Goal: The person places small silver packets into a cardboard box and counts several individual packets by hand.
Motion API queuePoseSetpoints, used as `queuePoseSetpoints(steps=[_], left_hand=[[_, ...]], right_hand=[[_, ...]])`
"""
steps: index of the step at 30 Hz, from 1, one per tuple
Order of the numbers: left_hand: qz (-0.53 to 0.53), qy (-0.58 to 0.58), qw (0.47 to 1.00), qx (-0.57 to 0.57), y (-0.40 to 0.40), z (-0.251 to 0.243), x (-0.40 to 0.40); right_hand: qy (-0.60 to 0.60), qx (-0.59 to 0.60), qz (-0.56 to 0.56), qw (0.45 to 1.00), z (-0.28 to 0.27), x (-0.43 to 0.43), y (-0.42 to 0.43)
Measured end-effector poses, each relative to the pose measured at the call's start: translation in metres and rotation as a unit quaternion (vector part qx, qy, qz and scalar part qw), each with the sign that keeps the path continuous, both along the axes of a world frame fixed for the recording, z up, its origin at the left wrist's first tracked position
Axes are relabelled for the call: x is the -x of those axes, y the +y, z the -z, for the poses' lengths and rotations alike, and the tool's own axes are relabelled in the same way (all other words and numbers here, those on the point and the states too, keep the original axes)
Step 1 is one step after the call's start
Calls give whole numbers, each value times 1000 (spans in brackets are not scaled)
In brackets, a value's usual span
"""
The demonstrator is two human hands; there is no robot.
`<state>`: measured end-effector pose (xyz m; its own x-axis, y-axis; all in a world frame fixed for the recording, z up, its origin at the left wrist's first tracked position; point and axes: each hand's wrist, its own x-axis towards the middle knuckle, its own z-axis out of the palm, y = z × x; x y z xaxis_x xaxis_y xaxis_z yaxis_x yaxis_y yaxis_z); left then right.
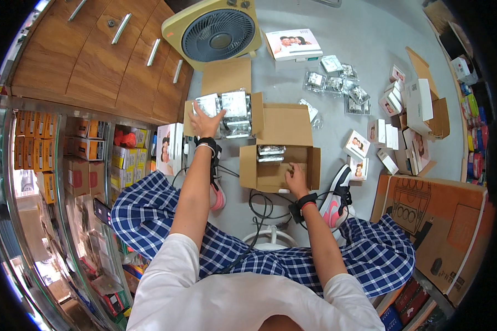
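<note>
My left hand [207, 122] is spread over the clear-wrapped packs [234, 105] that fill an open cardboard carton [258, 113]. Its fingertips seem to touch a pack at the carton's left side, and the thumb points right. Closer to me, a second open carton [281, 176] holds a short stack of wrapped packs [271, 153] in its far left corner. My right hand [297, 181] reaches into that carton's near right part, fingers slightly curled and nothing visible in them. The undersides of both hands are hidden.
A box fan [219, 37] stands beyond, beside wooden drawers [87, 53]. Loose wrapped packs [335, 85] and small white boxes [356, 145] lie to the right. A large carton [435, 227] stands at my right. Black cable [261, 211] loops between my feet; glass shelves [62, 186] line the left.
</note>
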<state>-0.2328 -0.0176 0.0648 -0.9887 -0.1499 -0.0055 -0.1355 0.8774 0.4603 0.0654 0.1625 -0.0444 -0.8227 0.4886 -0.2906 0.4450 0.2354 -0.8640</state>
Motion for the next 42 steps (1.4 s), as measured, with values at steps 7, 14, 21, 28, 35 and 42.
queuePoseSetpoints(steps=[7, 14, 21, 28, 35, 42], left_hand=[[49, -41, 997, 44, -3, -14, 12], [12, 41, 997, 70, -7, -1, -19], [-32, -52, 992, 108, -10, 11, -31], [-26, -112, 986, 120, -2, 7, -23], [20, -42, 937, -347, -52, 7, -19], [-6, -231, 706, -670, -10, -47, -62]], right_hand=[[-19, -13, -5, 1000, 11, -10, 1], [-3, -78, 4, 997, 36, -15, 5], [-32, -43, -21, 998, 10, -11, 3], [-43, -21, -3, 999, 11, -16, 10], [-51, -77, 0, 996, -3, -12, 7], [55, -129, 97, 985, -46, 9, 12]])
